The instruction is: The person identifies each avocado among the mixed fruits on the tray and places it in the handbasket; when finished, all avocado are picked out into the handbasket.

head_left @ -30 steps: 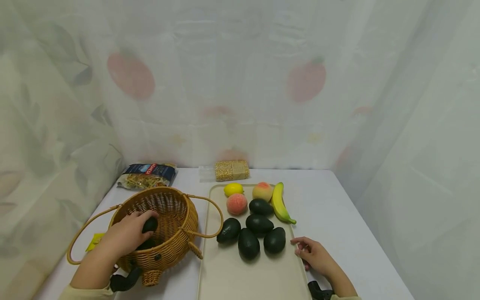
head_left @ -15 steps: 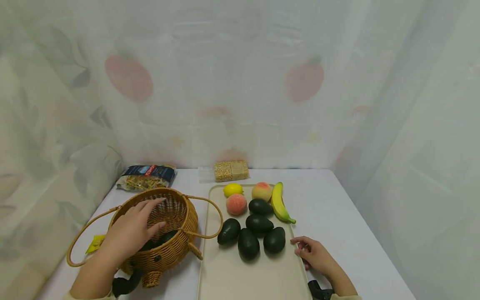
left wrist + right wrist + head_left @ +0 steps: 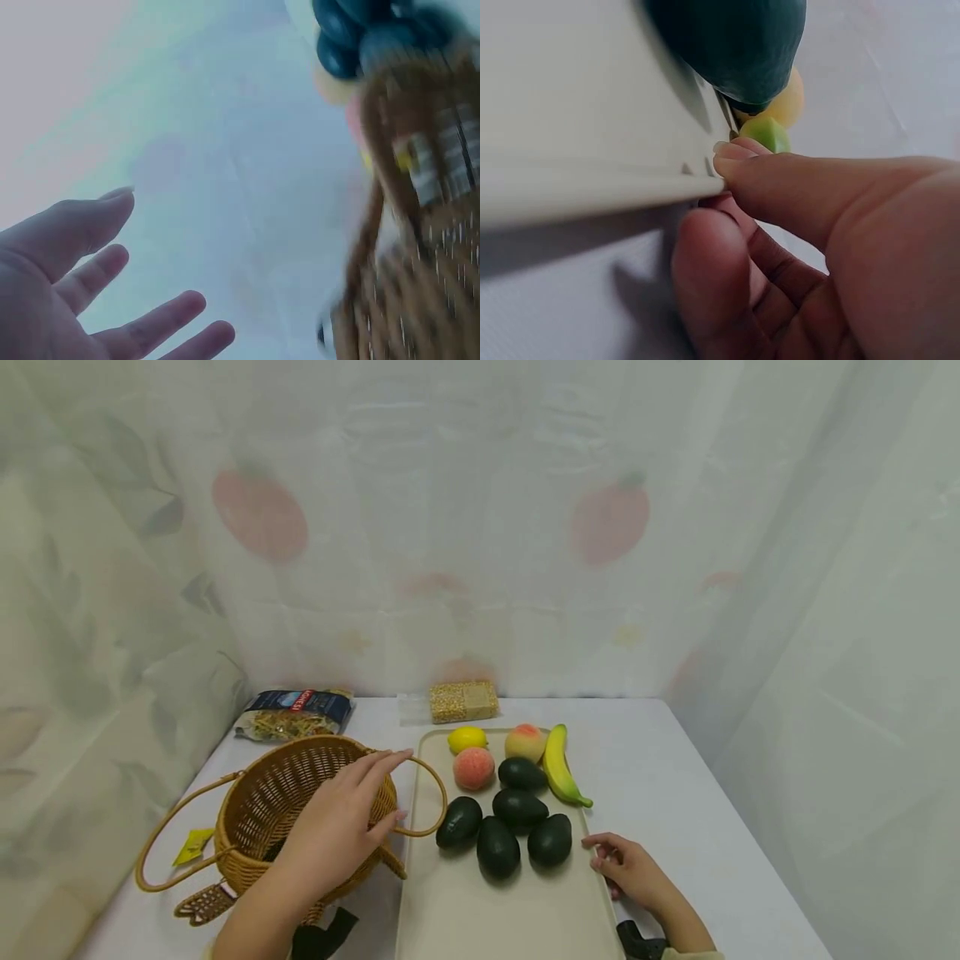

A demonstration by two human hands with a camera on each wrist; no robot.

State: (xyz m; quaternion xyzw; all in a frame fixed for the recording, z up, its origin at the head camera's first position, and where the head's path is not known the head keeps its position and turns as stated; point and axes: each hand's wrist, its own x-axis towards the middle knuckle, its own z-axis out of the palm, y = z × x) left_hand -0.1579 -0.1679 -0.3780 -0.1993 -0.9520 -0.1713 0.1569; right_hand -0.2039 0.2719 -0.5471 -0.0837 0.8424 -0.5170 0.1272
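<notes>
My left hand [image 3: 333, 831] is over the right side of a brown wicker basket [image 3: 247, 806], its fingers spread and holding nothing. In the left wrist view the same hand [image 3: 60, 292] has extended fingers, with the blurred basket to the right. A dark shape lies low inside the basket, mostly hidden by my arm. My right hand [image 3: 636, 875] pinches the right rim of a beige tray [image 3: 510, 922]; the right wrist view has digits above and below that rim. On the tray lie several dark avocados [image 3: 498, 847], a banana [image 3: 558, 764], a lemon [image 3: 467, 740] and two peaches [image 3: 473, 768].
At the back left lies a pasta bag [image 3: 296, 714], and a bag of yellow kernels [image 3: 463, 702] is behind the tray. A yellow packet [image 3: 193, 846] sits left of the basket. The basket's looped handle [image 3: 444, 806] overhangs the tray's left edge.
My left hand lets go of an avocado inside the basket, then lifts and moves right towards the basket's right side. My right hand stays at the tray's rim.
</notes>
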